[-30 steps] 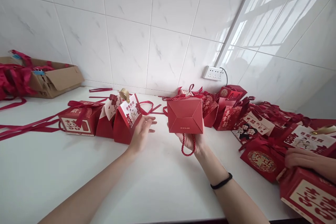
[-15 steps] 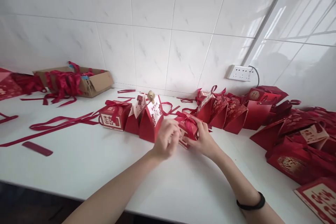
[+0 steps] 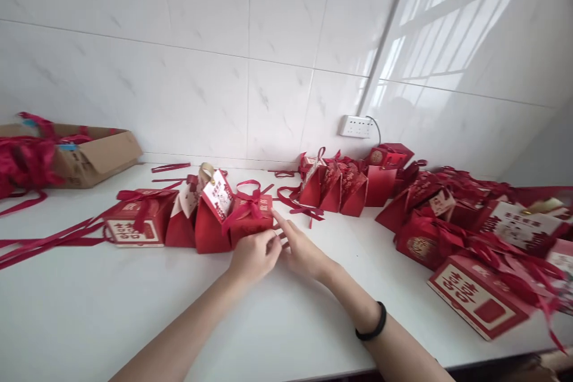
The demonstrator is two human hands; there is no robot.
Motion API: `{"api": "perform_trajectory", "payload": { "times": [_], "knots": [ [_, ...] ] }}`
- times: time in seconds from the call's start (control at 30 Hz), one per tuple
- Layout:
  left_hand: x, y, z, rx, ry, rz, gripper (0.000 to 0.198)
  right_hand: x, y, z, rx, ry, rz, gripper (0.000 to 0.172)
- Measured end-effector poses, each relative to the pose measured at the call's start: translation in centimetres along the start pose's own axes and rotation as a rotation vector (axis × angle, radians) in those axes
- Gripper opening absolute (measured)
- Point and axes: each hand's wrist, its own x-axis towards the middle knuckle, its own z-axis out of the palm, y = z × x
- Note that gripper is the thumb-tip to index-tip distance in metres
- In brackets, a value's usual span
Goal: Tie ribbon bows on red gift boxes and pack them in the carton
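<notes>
A red gift box [image 3: 257, 202] with a ribbon bow on top stands at the right end of a short row on the white table. My left hand [image 3: 256, 255] is in front of it, its fingers curled and partly turned away, so what they hold, if anything, is hidden. The outstretched index finger of my right hand [image 3: 307, 253] rests along the box's right side. To the left are a pointed red box [image 3: 212, 230] with a white tag, another peaked box [image 3: 180, 224], and a flat-topped box [image 3: 138, 218] tied with a bow.
A cardboard carton [image 3: 96, 158] full of red ribbons stands at the back left. Loose ribbons [image 3: 58, 243] lie beside the row. Several red boxes [image 3: 331, 185] line the back wall, and more boxes [image 3: 481, 292] crowd the right side. A power socket [image 3: 357, 126] is on the wall.
The bow-topped box now stands against the pointed box, left of where it was held. My right hand has loosened its grasp on it. The view has swung right.
</notes>
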Motion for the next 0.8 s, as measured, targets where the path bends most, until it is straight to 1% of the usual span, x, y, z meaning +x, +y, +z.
{"api": "perform_trajectory", "payload": {
  "times": [0.03, 0.07, 0.1, 0.13, 0.2, 0.23, 0.3, 0.33, 0.4, 0.47, 0.5, 0.57, 0.63, 0.7, 0.77, 0.8],
  "knots": [
    [0.2, -0.2, -0.1, 0.002, -0.038, -0.074, 0.024, 0.1, 0.2, -0.1, -0.047, 0.016, 0.003, 0.079],
    [0.4, -0.3, -0.2, 0.003, -0.068, -0.125, 0.028, 0.3, 0.4, -0.4, -0.116, 0.056, 0.008, 0.075],
    [0.5, -0.4, -0.2, 0.007, -0.092, -0.156, 0.033, 0.4, 0.6, -0.8, -0.198, 0.126, 0.017, 0.069],
    [0.7, -0.5, -0.2, 0.019, -0.113, -0.175, 0.039, 0.6, 0.8, -1.3, -0.281, 0.218, 0.033, 0.06],
    [1.0, -0.8, -0.3, 0.064, -0.14, -0.206, 0.047, 0.8, 1.1, -2.9, -0.43, 0.451, 0.102, 0.042],
    [1.2, -0.9, -0.3, 0.089, -0.144, -0.225, 0.05, 0.8, 1.3, -3.9, -0.495, 0.571, 0.167, 0.036],
    [1.5, -1.2, -0.4, 0.102, -0.139, -0.254, 0.053, 0.3, 1.5, -6.3, -0.608, 0.768, 0.345, 0.032],
    [1.6, -1.3, -0.5, 0.087, -0.133, -0.258, 0.052, -0.2, 1.6, -7.6, -0.659, 0.838, 0.445, 0.033],
    [1.7, -1.3, -0.7, 0.043, -0.117, -0.237, 0.045, -1.6, 1.8, -10.1, -0.728, 0.938, 0.663, 0.04],
    [1.6, -1.2, -0.8, 0.01, -0.087, -0.19, 0.036, -3.4, 2.0, -12.5, -0.744, 1.007, 0.856, 0.047],
    [1.5, -1.1, -0.9, 0.0, -0.07, -0.163, 0.032, -4.5, 2.3, -13.6, -0.732, 1.035, 0.927, 0.049],
    [1.3, -0.8, -0.8, -0.017, -0.043, -0.107, 0.027, -6.5, 2.9, -15.5, -0.678, 1.069, 1.009, 0.05],
    [1.2, -0.7, -0.6, -0.035, -0.045, -0.045, 0.024, -8.3, 3.7, -16.9, -0.612, 1.064, 1.035, 0.048],
    [1.0, -0.7, -0.3, -0.048, -0.056, 0.01, 0.021, -9.5, 4.3, -17.6, -0.564, 1.048, 1.032, 0.043],
    [0.9, -0.7, -0.1, -0.066, -0.061, 0.05, 0.019, -10.0, 4.6, -17.7, -0.555, 1.046, 1.011, 0.04],
    [0.9, -0.8, 0.0, -0.077, -0.061, 0.064, 0.018, -10.1, 4.6, -17.4, -0.564, 1.044, 0.994, 0.041]
  ]
}}
